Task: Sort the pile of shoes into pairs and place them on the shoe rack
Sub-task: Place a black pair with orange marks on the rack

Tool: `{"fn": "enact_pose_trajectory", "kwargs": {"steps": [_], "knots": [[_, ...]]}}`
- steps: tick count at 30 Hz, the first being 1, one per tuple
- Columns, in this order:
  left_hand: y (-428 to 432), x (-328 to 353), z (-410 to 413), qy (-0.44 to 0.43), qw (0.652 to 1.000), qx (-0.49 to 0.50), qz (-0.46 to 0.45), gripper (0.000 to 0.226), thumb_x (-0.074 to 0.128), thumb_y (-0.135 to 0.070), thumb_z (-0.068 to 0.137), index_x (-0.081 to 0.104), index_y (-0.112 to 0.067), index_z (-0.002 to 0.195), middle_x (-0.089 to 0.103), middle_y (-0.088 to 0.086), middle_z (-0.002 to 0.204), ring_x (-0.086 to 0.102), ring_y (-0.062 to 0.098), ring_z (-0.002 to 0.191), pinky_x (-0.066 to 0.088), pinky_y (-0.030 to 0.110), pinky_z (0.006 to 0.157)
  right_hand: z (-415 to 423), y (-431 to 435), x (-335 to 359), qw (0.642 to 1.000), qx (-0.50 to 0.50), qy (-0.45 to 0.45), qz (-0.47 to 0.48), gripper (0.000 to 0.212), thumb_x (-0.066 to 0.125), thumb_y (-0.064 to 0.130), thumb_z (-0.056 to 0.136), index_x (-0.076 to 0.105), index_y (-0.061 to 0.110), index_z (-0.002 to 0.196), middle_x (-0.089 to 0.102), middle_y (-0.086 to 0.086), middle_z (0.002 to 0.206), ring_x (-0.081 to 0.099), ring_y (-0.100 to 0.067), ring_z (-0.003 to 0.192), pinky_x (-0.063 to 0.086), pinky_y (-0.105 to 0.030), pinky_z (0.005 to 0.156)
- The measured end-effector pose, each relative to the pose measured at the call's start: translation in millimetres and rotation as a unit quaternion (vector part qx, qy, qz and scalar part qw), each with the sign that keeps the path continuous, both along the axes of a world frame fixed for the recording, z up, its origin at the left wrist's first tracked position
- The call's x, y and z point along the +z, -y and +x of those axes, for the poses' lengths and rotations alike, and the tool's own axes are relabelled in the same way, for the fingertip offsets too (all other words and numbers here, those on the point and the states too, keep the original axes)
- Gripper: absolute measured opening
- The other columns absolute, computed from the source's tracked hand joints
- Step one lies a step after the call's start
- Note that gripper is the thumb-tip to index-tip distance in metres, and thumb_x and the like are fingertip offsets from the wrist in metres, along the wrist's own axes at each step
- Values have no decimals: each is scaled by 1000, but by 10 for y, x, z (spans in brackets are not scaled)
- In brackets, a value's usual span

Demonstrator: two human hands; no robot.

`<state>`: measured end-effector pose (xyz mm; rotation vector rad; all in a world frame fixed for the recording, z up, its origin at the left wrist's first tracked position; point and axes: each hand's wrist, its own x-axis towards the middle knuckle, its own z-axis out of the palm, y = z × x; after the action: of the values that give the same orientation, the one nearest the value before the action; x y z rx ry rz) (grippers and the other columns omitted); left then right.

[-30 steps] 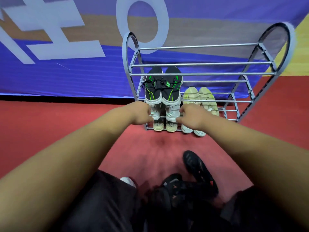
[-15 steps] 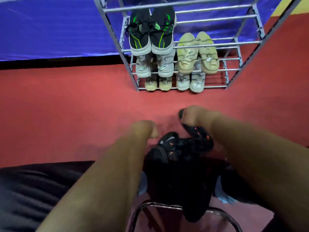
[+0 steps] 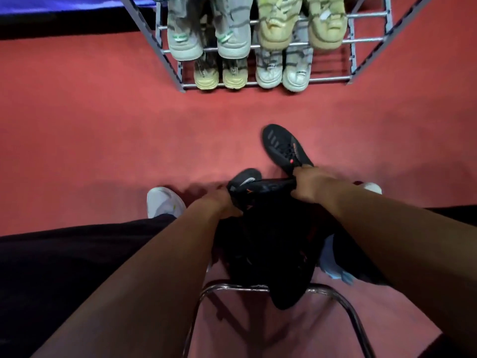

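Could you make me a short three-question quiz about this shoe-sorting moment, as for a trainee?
1. True or false: the lowest shelf of the grey metal shoe rack holds two pairs of shoes.
2. Which hand grips the black sneaker with orange accents lying out on the red floor? A) the left hand B) the right hand C) neither
3. Fill in: the heap of black shoes lies between the person's ____.

Key:
1. True: a tan pair beside a white pair.
2. B; the left hand grips a shoe in the heap.
3. forearms.
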<state>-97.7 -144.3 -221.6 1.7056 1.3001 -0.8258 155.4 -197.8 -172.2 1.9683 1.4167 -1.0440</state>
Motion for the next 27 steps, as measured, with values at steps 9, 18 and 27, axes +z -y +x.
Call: {"fn": "enact_pose_trajectory", "kwargs": {"steps": [9,18,27], "knots": [[-295,131,57,35,988,140,-52,54,92,-57,46,79,-29,91,78,-9,79,75,9,73,62,30,74,-112,-13,-57,996,66,51,-11,51,60,23,89,56,19,140,48,-6,148,41,-34,137,40,-42,108],[-832,488,28,96,848,522,-10,44,79,-53,79,69,-22,108,76,1,95,71,16,73,56,30,58,-17,71,-132,997,46,15,-61,84,75,64,73,51,24,143,49,-9,143,45,-38,135,43,-44,110],[-388,281,-122,127,645,735,-165,25,54,-32,100,70,-15,92,73,11,97,70,31,87,65,38,60,-164,350,-277,987,137,79,-26,60,69,24,84,42,21,138,44,-4,141,52,-33,128,45,-45,98]]}}
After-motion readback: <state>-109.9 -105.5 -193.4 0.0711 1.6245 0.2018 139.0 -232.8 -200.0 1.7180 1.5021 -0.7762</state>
